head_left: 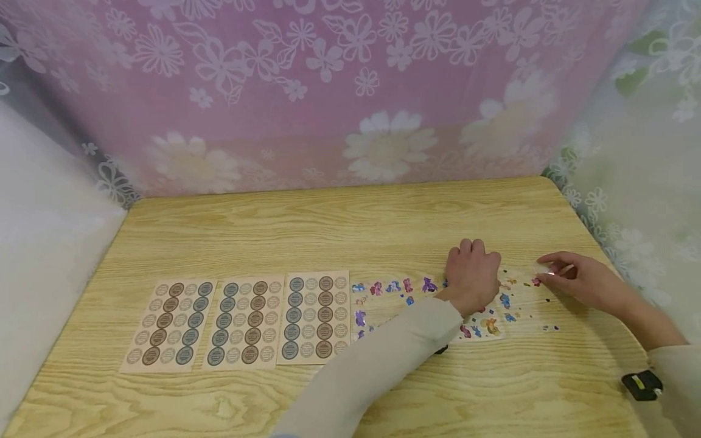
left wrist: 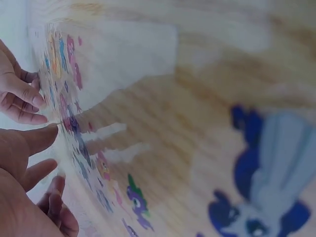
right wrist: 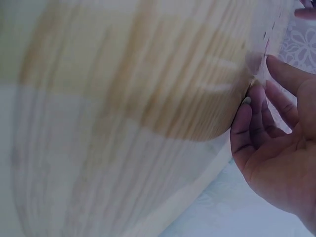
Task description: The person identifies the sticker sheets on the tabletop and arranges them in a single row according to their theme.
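Note:
Clear sticker sheets printed with small colourful ponies lie side by side on the right half of the table. My right hand (head_left: 591, 283) pinches the edge of the rightmost sticker sheet (head_left: 505, 301) between thumb and fingers; in the right wrist view, the thumb and fingertips meet at the sheet's edge. My left hand (head_left: 473, 274) rests on the neighbouring sheets with knuckles up, hiding part of them. In the left wrist view, the left hand's thumb and fingers (left wrist: 42, 138) are spread apart against the sheet, with nothing visible gripped between them.
Three beige sheets of round labels, the left (head_left: 167, 322), middle (head_left: 241, 322) and right (head_left: 314, 316), lie in a row to the left. Floral curtains (head_left: 328, 91) hang behind the wood-grain table (head_left: 328, 237). A black device (head_left: 642, 385) sits at the right wrist.

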Demonstrator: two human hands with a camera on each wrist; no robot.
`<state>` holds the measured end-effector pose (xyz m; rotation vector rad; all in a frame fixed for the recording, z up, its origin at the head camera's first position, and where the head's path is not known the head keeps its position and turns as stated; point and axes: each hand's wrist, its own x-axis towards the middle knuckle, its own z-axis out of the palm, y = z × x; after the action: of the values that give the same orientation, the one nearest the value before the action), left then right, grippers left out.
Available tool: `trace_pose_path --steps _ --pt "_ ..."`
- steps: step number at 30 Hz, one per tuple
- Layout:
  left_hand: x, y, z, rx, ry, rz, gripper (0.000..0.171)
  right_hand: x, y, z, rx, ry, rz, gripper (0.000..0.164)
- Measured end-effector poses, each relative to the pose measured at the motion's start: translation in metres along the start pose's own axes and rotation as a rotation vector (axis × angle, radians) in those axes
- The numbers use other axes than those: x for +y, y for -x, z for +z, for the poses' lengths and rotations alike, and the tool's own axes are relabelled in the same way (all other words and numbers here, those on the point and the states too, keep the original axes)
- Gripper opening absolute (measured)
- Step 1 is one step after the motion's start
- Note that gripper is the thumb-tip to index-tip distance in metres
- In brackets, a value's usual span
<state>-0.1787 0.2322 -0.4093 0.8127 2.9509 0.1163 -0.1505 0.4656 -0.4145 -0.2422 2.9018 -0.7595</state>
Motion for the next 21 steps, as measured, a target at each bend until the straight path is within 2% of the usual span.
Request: trace_pose_path --steps 5,7,10,15,21 --pt "-0.005 0.002 0.001 0.034 -0.073 -0.021 0.031 -0.004 -0.005 0.003 0.035 0.029 -0.042 0.034" --pt "-0.008 0.003 0.0 0.051 -0.088 -0.011 0.031 -0.005 -0.007 0.003 0.046 0.054 -0.046 0.034" --pt "-0.017 0.003 -0.003 0.065 -0.061 0.009 0.026 -0.007 -0.01 0.003 0.041 0.071 -0.039 0.036" --pt "-0.041 0.001 -0.015 0.058 0.002 0.027 0.029 -0.003 -0.011 -0.001 0.018 0.068 -0.024 0.041" --pt "-0.081 -0.001 -0.02 0.094 -0.001 -0.014 0.039 0.001 -0.008 -0.005 0.047 0.053 0.015 0.044"
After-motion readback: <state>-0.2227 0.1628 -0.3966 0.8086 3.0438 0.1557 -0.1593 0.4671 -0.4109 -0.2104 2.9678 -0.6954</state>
